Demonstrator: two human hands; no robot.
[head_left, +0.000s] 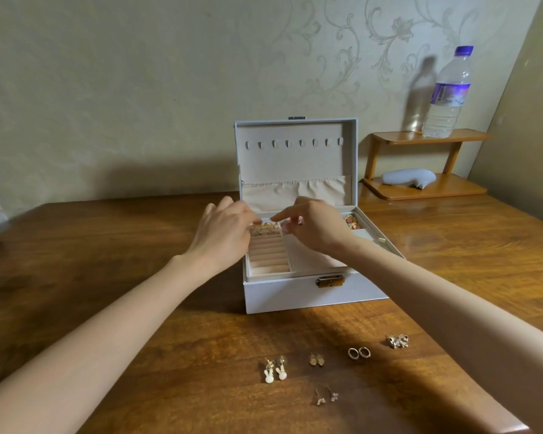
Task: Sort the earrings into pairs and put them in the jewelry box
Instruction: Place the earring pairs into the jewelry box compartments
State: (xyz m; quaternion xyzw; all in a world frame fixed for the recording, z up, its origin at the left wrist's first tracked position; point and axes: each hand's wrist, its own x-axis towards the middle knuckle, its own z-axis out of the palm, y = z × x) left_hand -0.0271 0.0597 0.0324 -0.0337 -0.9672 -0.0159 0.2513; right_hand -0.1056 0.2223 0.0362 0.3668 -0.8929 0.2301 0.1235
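A white jewelry box (295, 296) stands open on the wooden table, lid upright. My left hand (223, 233) and my right hand (314, 228) hover over its back left slots, fingertips pinched close around small gold earrings (265, 227) resting there. What each hand holds is too small to tell. Red and gold earrings (351, 222) lie in the back right compartment. In front of the box sit paired earrings: white rabbit drops (275, 369), small gold studs (316, 360), gold hoops (359, 353), a gold cluster pair (398, 340) and thin post studs (326, 397).
A small wooden two-tier shelf (427, 186) stands at the back right, with a water bottle (447, 95) on top and a grey object (409, 178) on the lower tier. Wallpapered walls close off the back and the right.
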